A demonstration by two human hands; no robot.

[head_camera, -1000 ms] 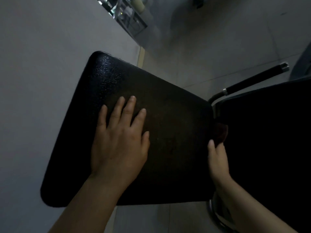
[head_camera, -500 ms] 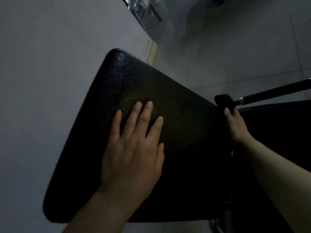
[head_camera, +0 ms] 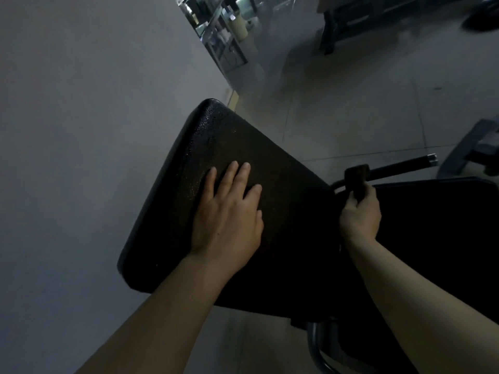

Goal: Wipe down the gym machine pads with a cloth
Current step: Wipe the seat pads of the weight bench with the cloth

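A black textured pad (head_camera: 232, 136) of the gym machine slopes across the middle of the view. My left hand (head_camera: 226, 214) lies flat on it with straight fingers. My right hand (head_camera: 360, 214) grips a small dark cloth (head_camera: 356, 172) at the pad's right edge, in the gap beside a second black pad (head_camera: 437, 233). The cloth stands up above my fingers, just in front of a black handle bar (head_camera: 399, 165).
A grey wall (head_camera: 67, 130) runs close along the left of the pad. A glass shelf unit (head_camera: 224, 33) stands at the back. Grey equipment (head_camera: 475, 147) sits at the right edge. The machine's metal tube frame (head_camera: 314, 344) curves below the pads, over tiled floor.
My right hand has moved up from the gap between the pads and lifted the cloth towards the handle bar. My left hand stays flat on the pad. The view has pulled back.
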